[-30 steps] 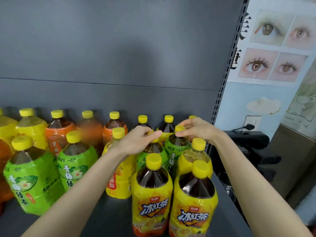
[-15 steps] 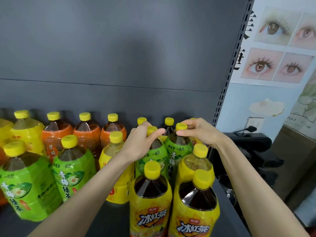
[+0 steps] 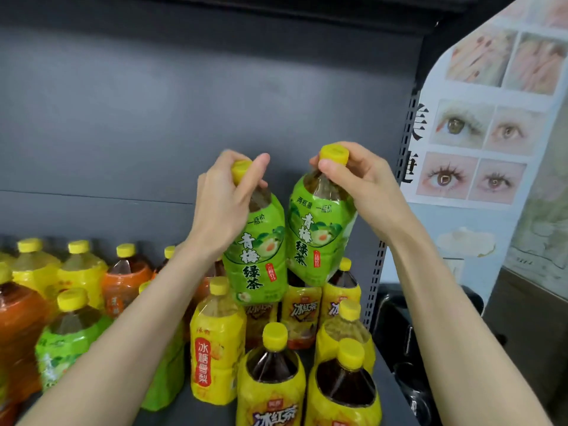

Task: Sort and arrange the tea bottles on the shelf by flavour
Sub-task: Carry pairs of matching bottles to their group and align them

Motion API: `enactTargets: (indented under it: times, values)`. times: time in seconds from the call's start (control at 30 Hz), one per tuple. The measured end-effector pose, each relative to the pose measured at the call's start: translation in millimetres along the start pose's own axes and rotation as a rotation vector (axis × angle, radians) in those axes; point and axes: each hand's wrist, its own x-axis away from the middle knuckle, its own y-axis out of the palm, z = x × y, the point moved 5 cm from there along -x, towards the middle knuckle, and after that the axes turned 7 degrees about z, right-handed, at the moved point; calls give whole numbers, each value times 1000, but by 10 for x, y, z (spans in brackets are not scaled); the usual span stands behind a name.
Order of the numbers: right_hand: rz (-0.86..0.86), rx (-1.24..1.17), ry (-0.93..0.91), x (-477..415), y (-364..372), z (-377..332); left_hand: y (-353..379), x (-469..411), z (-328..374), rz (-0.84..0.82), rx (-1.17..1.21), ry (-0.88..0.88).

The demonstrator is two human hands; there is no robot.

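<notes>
- Mind first the two nearest dark-tea plastic bottles with yellow labels and yellow caps [image 3: 270, 382], upright at the front right of the grey metal shelf [image 3: 212, 415]; pass nothing low over those caps.
- Note just behind them the paler yellow-labelled plastic bottle with red lettering [image 3: 216, 348]. Note also, to the left, a green-labelled plastic bottle on the deck [image 3: 69, 336], which is probably the spot for gathering the green flavour.
- Hold firm with the left hand [image 3: 222, 207], curled round the neck and yellow cap of the left green-labelled plum tea bottle [image 3: 256, 262], which is raised clear of the deck above the yellow group.
- Do likewise with the right hand [image 3: 365, 186], pinching the yellow cap of the right green-labelled plum tea bottle [image 3: 316, 238] between thumb and fingers. This bottle too is in the air, tilted, just beside its twin; impossible to tell whether touching.
- Expect weight: large, apparently full, hanging from the top. Prefer a grip round the neck to a pinch on a smooth cap.
- Carry leftward high enough to clear every cap below. Set down upright one at a time, label forward, beside the green one.
- Spare, farther back, the row of orange-labelled plastic bottles [image 3: 126, 281] and the yellow-labelled pale-tea bottles [image 3: 33, 265] against the dark grey back panel [image 3: 153, 118]. Avoid nudging any of them on the way down.
</notes>
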Motion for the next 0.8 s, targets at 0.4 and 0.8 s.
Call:
enactTargets:
  times: [0.4,0.8]
  values:
    - [-28,-145,-85,769,699,-680,-1291,467,302,114,-148,18]
    - [33,-119,158,1858,1734,-37,-1992,1275,-658,-91,-294,-95]
